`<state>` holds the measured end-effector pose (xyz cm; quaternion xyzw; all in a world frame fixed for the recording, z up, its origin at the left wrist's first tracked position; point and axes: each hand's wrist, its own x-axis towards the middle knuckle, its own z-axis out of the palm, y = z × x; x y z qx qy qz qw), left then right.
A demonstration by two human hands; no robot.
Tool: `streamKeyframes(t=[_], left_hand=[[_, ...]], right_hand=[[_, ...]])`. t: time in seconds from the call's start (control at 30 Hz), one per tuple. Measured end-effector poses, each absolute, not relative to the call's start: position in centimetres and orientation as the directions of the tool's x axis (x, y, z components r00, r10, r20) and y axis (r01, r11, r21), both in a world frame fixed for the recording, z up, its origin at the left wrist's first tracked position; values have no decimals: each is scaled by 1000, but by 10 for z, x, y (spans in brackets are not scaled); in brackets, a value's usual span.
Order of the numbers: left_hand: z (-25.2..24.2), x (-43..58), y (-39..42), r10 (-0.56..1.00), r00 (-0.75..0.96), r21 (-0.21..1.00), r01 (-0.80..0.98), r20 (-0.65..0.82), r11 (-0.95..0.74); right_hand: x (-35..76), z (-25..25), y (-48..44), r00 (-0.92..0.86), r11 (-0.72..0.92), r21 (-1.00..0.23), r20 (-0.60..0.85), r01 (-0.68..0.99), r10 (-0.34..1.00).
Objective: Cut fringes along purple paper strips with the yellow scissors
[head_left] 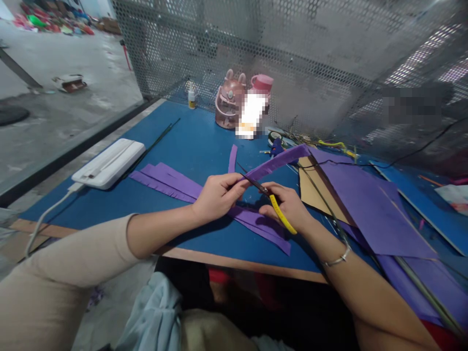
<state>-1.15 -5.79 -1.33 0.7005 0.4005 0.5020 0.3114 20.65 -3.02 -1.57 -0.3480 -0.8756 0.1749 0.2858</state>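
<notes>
Pinched in my left hand (219,195) is one end of a purple paper strip (278,163), which stretches up to the right. My right hand (287,204) grips yellow-handled scissors (281,214), their dark blades crossing the strip close to my left fingertips. Whether the blades are parted is hard to make out. Beneath both hands lie more purple strips (164,183), some with fringed edges, spread across the blue tabletop (190,139). A short purple piece (233,158) stands out just behind my left hand.
At left lies a white power bank (109,163) with a cable. A pink bottle (226,105), a bright blurred screen (251,114) and a small glue bottle (191,97) stand at the back. Purple sheets (365,209) and a blue glue gun (277,147) are at right. Perforated metal panels (175,48) border the table.
</notes>
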Motion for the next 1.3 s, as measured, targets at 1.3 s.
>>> streamKeyframes(t=[1.3], left_hand=[[-25, -10, -53, 940, 206, 943, 141, 271, -302]], right_hand=[[210, -25, -22, -580, 719, -341, 428, 606, 693]])
